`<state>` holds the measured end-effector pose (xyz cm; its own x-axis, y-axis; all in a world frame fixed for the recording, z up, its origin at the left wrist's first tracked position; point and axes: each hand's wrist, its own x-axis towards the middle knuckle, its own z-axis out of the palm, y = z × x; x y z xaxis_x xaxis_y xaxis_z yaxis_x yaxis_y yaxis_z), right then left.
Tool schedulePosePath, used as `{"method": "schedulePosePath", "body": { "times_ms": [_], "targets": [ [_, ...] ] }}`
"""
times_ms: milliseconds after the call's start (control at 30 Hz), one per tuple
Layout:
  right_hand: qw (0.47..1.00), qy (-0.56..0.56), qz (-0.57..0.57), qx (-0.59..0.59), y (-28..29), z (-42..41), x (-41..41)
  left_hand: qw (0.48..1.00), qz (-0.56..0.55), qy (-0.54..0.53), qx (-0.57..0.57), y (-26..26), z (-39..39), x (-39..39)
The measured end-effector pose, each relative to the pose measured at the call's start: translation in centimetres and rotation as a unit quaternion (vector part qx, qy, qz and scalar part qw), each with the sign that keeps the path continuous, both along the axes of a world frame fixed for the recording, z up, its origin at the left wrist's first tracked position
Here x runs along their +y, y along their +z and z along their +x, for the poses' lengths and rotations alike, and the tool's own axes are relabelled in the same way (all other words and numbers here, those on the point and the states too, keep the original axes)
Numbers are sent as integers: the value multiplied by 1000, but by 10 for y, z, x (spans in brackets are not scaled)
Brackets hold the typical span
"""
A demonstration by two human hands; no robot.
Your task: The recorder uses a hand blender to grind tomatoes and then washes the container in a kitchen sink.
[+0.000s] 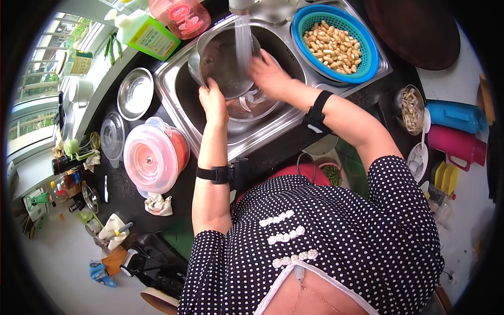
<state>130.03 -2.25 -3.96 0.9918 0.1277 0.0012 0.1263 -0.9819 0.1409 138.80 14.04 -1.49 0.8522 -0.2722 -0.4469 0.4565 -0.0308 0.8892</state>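
My left hand point(214, 103) grips the near rim of a metal bowl point(222, 65), which is tilted over the sink point(185, 75). Running water point(243, 37) falls from the faucet point(241, 4) into this bowl. At its right side is my right hand point(271, 76), blurred, with thumb and fingers apart by the stream; its fingertips are hard to make out. Below, a second metal basin point(258, 114) rests in the sink, partly hidden by the bowl and my hands. Pale strips point(245, 103) lie in it.
A blue-rimmed basin point(375, 59) with a colander of peanuts point(332, 47) stands right of the sink. To the left are a lidded red container point(151, 157), a steel dish point(136, 93) and a knife point(105, 189). Detergent bottles point(151, 37) stand behind; thermos jugs point(453, 116) are far right.
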Motion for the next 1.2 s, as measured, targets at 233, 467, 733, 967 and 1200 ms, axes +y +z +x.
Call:
{"method": "schedulePosePath", "body": {
  "times_ms": [233, 467, 733, 967, 1200],
  "targets": [
    [883, 30, 467, 43, 7, -4, 46, 998, -22, -25, 59, 3, 4, 8],
    [966, 62, 225, -116, 34, -10, -31, 995, -56, -14, 87, 13, 7, 13],
    [607, -278, 744, 31, 35, 0, -32, 991, -120, 17, 57, 8, 1, 8],
    [691, -242, 681, -17, 26, 11, -19, 998, -42, -8, 42, 8, -5, 13],
    [542, -259, 799, 34, 51, 44, -12, 961, -174, -41, 210, 19, -16, 19]
  ]
}}
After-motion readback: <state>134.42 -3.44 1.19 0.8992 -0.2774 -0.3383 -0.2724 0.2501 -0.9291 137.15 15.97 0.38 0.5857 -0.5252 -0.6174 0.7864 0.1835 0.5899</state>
